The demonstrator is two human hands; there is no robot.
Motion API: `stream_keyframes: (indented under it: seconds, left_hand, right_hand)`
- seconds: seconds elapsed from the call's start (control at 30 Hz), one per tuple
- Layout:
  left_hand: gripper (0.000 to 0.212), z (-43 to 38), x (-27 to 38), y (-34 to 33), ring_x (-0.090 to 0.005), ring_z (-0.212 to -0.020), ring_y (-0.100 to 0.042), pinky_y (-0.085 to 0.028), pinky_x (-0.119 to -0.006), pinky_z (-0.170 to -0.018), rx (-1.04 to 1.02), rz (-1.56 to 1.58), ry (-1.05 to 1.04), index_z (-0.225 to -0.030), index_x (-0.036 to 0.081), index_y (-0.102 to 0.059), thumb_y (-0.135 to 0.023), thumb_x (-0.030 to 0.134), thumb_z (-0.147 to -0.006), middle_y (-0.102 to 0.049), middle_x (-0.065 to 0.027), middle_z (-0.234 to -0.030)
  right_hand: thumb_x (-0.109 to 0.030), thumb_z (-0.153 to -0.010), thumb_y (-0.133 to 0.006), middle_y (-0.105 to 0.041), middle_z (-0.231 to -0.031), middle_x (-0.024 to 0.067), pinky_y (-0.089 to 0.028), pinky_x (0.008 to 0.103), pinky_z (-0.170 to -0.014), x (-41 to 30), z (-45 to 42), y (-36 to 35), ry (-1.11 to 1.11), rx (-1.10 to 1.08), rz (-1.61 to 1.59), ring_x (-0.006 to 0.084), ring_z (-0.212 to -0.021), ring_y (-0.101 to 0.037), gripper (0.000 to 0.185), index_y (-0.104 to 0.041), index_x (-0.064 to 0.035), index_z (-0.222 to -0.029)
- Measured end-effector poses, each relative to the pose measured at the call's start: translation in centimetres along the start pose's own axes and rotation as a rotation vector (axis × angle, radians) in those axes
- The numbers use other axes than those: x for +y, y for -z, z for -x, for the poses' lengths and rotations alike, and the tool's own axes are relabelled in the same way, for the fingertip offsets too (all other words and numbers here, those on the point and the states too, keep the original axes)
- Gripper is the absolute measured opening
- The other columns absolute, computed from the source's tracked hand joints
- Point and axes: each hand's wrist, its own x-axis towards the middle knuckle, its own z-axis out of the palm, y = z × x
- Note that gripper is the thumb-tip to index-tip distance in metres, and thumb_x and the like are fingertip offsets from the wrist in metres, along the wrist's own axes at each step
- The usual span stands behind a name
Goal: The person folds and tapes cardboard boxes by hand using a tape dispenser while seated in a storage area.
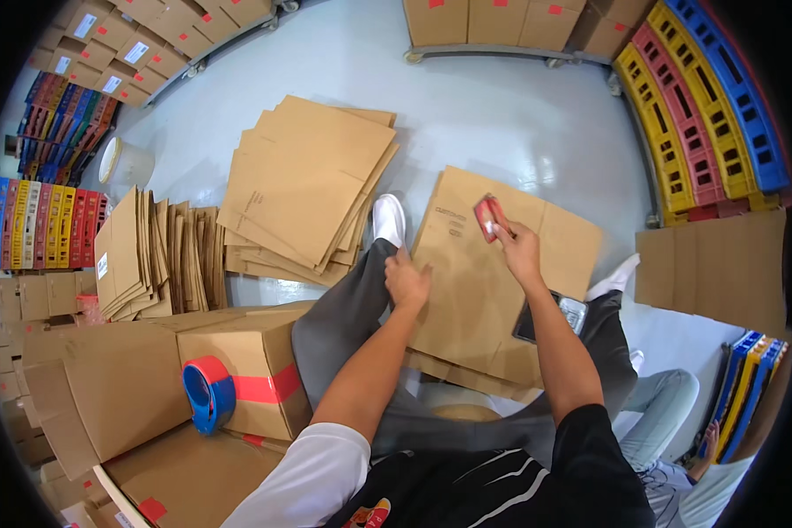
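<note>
My right hand [520, 252] grips a red hand stamp [492, 218] above a stack of flat cardboard sheets [468, 284]. Dark printed lettering marks the top sheet, left of the stamp. Beside the sheets' left edge, my left hand [408, 280] is empty, thumb apart from its fingers, close to my trouser leg; whether it touches the cardboard I cannot tell. Partly behind my right forearm lies an open ink pad case [533, 321], black on one side and silvery on the other. The stack lies between my legs, and its underside is hidden.
A larger pile of flat cardboard [310, 178] lies beyond my left foot. Left, a red-and-blue tape dispenser [211, 394] rests against a taped carton [224, 343]. Colourful plastic crates [706, 112] stand right. Another person's leg [663, 402] is at lower right.
</note>
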Motion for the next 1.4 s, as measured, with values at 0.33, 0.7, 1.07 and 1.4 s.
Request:
stream_keyframes:
  seconds: [0.33, 0.7, 1.07, 1.4]
  left_hand:
    - [0.063, -6.9, -11.6, -0.2, -0.0344, -0.102, -0.068, -0.053, -0.045, -0.086, -0.405, 0.389, 0.129, -0.118, -0.006, -0.064, -0.081, 0.038, -0.078, -0.068, -0.0207, -0.114]
    - [0.031, 5.8, -0.9, 4.3, -0.0322, -0.098, -0.068, -0.051, -0.04, -0.084, -0.045, 0.42, -0.383, -0.111, -0.004, -0.061, -0.067, 0.02, -0.091, -0.07, -0.0209, -0.105]
    - [0.042, 2.3, 2.2, 21.8, -0.0304, -0.099, -0.064, -0.048, -0.041, -0.09, 0.653, 0.531, -0.585, -0.116, -0.01, -0.058, -0.067, 0.024, -0.094, -0.068, -0.0242, -0.105]
    - [0.025, -6.2, -5.5, 34.3, -0.0218, -0.091, -0.066, -0.051, -0.035, -0.082, 0.639, 0.977, -0.195, -0.112, -0.006, -0.062, -0.063, 0.014, -0.095, -0.07, -0.0154, -0.106]
  right_hand:
    - [-0.025, -0.094, -0.061, -0.069, -0.079, 0.0195, -0.053, 0.0426, -0.06, 7.7, 15.2, 7.8, -0.133, 0.25, 0.133, 0.0294, -0.067, -0.068, 0.031, -0.064, 0.002, -0.109]
    - [-0.022, -0.09, -0.054, -0.065, -0.105, 0.0352, -0.05, 0.0569, -0.091, 10.7, 18.6, 9.9, -0.387, 0.079, 0.454, 0.0498, -0.1, -0.064, 0.041, -0.049, 0.0011, -0.124]
    - [-0.023, -0.09, -0.055, -0.065, -0.115, 0.0309, -0.048, 0.0537, -0.097, 10.2, 19.4, 9.3, -0.502, 0.027, 0.428, 0.0462, -0.111, -0.062, 0.041, -0.057, -0.0041, -0.127]
    - [-0.026, -0.091, -0.058, -0.065, -0.118, 0.0289, -0.048, 0.0515, -0.099, 11.7, 19.4, 9.8, -0.51, -0.026, 0.484, 0.0442, -0.112, -0.063, 0.056, -0.047, -0.0109, -0.144]
